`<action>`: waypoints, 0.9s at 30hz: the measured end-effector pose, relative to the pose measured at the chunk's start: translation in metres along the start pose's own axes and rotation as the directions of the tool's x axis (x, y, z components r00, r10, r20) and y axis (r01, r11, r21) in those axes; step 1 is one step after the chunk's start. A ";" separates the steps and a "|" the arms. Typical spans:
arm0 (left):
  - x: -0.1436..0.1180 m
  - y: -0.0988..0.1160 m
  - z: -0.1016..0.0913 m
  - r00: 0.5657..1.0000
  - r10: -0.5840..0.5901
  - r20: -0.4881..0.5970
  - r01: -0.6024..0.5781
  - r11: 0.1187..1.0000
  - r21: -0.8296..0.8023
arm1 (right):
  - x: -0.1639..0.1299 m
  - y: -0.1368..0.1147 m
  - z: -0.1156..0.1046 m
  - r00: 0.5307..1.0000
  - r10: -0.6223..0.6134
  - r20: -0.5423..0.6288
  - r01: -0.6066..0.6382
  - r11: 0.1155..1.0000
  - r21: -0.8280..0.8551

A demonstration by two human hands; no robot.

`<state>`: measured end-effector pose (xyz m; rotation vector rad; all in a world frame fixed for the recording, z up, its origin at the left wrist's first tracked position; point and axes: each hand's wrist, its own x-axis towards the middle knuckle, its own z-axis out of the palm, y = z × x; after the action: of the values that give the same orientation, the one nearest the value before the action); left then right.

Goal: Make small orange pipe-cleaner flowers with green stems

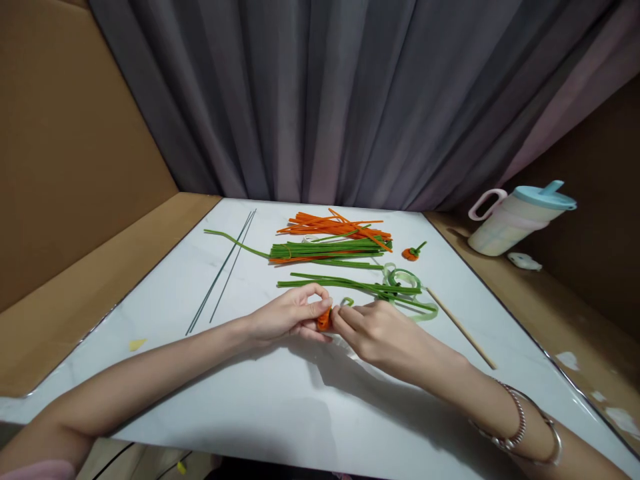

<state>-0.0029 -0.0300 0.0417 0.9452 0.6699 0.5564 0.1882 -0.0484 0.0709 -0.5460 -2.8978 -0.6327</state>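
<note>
Both forearms stretched forward, left hand (290,313) and right hand (375,330) meeting fingertip to fingertip at centre, fingers curled in a pinch.

Two hands, left hand (287,315) and right hand (380,333), meet on one orange coil (324,320); one finished orange bud (412,252) lies apart; three thin wires (223,273) lie on the counter (280,413); one wooden stick (460,327); one roll of green tape (404,280); one jug (515,217); two bracelets (520,427) on the right wrist; one yellow scrap (137,344); orange stems (333,225) and green stems (330,250) lie in piles too dense to count; a further loose group of green stems (345,285) likewise.
</note>
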 end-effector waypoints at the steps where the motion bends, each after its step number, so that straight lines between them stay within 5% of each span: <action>1: 0.000 0.001 0.000 1.000 -0.002 -0.001 0.002 1.000 -0.016 | 0.001 -0.002 0.001 0.999 -0.008 -0.045 0.007 0.999 -0.041; 7: 0.001 0.003 0.004 1.000 0.014 -0.015 -0.015 0.995 -0.097 | 0.005 -0.009 0.009 0.974 -0.057 -0.219 -0.015 0.949 -0.315; 13: 0.005 -0.002 -0.005 0.999 -0.001 0.038 0.010 0.973 -0.229 | 0.004 -0.001 0.018 0.952 -0.139 -0.271 0.037 0.935 -0.352; 17: 0.009 -0.004 -0.013 0.997 -0.056 0.048 0.068 0.951 -0.301 | 0.002 0.010 0.027 0.951 -0.111 -0.290 0.054 0.978 -0.200; 20: 0.010 -0.004 -0.015 0.998 -0.047 0.040 0.057 0.949 -0.311 | 0.001 0.015 0.026 0.975 0.088 -0.202 -0.056 0.985 0.161; 22: 0.009 -0.003 -0.014 0.999 -0.035 -0.006 0.032 0.957 -0.289 | 0.001 0.015 0.023 0.958 0.274 -0.086 -0.210 0.874 0.438; 27: 0.006 -0.004 -0.005 0.995 -0.010 -0.101 -0.009 0.983 -0.181 | -0.004 0.010 0.023 0.822 0.550 0.150 -0.395 0.360 0.845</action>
<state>-0.0016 -0.0249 0.0350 0.7498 0.6981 0.6574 0.1950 -0.0314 0.0531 -1.0132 -2.2359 0.8025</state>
